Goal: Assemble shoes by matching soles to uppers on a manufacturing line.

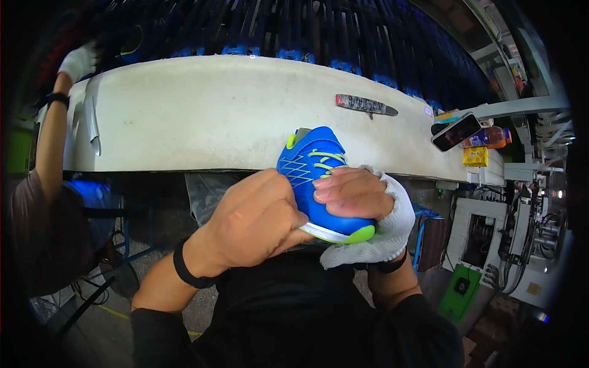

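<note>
Sneaker count: one blue sneaker [305, 193], with yellow-green laces, a white sole edge and a yellow-green toe piece.
Sneaker's place: it was between your two hands, above your lap and at the near edge of the workbench [196, 116], its toe turned toward you and to the right, its heel end away from you, over the bench edge.
Your left hand [251, 214]: bare, fingers curled in tight, thumb and fingers closed on the sneaker's left side by the white sole edge.
Your right hand [381, 205]: in a white glove that left the fingers bare; it was partly closed, wrapped around the forefoot, fingers laid across the upper below the laces and the glove against the toe side.
Wristbands: you wore two dark ones, one on each wrist.
Bench tools: two; a knife-like tool [366, 105] with a wrapped handle lay beyond the sneaker, to its right, and a metal strip [92, 126] lay at the far left.
Right-end items: one smartphone [457, 132], one bottle [494, 138] and one yellow box [475, 157], close together.
Other person: one white-gloved hand [78, 63] showed at the far left, well apart from yours; you could not tell what it held.
</note>
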Motion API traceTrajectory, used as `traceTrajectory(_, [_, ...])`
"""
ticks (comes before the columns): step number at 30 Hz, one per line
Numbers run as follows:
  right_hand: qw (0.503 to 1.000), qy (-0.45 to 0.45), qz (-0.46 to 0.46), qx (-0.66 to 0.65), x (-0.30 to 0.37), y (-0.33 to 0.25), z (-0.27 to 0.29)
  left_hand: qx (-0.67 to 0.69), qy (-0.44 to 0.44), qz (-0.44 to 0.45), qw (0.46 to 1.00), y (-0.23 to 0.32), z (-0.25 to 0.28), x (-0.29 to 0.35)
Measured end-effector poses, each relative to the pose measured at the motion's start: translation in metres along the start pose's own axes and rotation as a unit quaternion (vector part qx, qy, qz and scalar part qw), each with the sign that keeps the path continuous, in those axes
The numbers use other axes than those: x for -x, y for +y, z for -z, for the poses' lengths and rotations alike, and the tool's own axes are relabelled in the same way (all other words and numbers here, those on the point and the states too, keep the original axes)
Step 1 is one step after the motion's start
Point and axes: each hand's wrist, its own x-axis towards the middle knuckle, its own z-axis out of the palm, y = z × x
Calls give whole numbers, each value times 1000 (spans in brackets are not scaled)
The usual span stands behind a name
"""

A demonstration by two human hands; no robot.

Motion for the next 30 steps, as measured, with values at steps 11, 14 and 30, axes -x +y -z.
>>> traceTrajectory(11, [999,52,-15,3,8,-7,-11,4,-63,46,997,-21,7,-7])
traceTrajectory(14, [996,79,20,-21,13,5,-7,-8,-76,35,996,-38,23,11])
traceTrajectory(30, [988,75,-46,-127,-63,64,-40,-162,-180,38,969,-35,106,-67])
